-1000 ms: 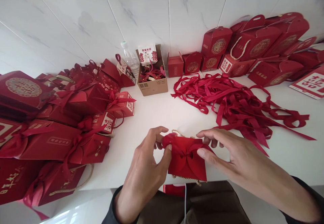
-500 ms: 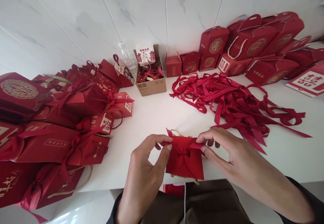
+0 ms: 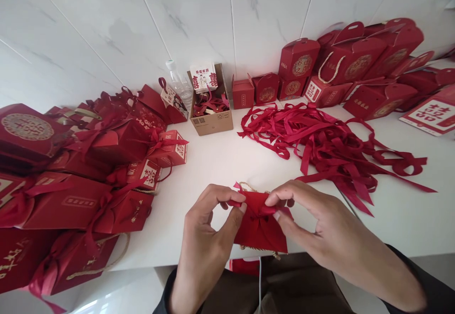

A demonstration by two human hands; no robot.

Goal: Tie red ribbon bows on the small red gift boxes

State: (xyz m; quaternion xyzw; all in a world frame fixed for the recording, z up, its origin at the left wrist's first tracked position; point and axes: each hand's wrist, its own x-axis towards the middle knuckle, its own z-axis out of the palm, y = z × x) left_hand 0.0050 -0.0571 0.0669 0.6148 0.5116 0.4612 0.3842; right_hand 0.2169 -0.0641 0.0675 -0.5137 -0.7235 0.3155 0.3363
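Observation:
A small red gift box (image 3: 261, 236) with folded flaps and a twisted gold cord stands at the table's front edge. Red ribbon (image 3: 269, 210) runs through the holes at its top. My left hand (image 3: 215, 228) pinches one part of the ribbon between thumb and forefinger, at the box's left side. On the right, my right hand (image 3: 309, 214) pinches the other part in thumb and fingertips, just over the centre of the top. Fingers partly cover the ribbon, so the form of any knot is hidden.
Loose red ribbons (image 3: 320, 143) lie heaped at the right. Ribbon-tied boxes (image 3: 71, 200) crowd the left side. Along the tiled wall stand a cardboard box (image 3: 213, 122), a plastic bottle (image 3: 179, 84) and several red boxes (image 3: 359, 58).
My right hand has moved left with its ribbon, closer to the middle of the box top. My left hand stays almost in place, still pinching.

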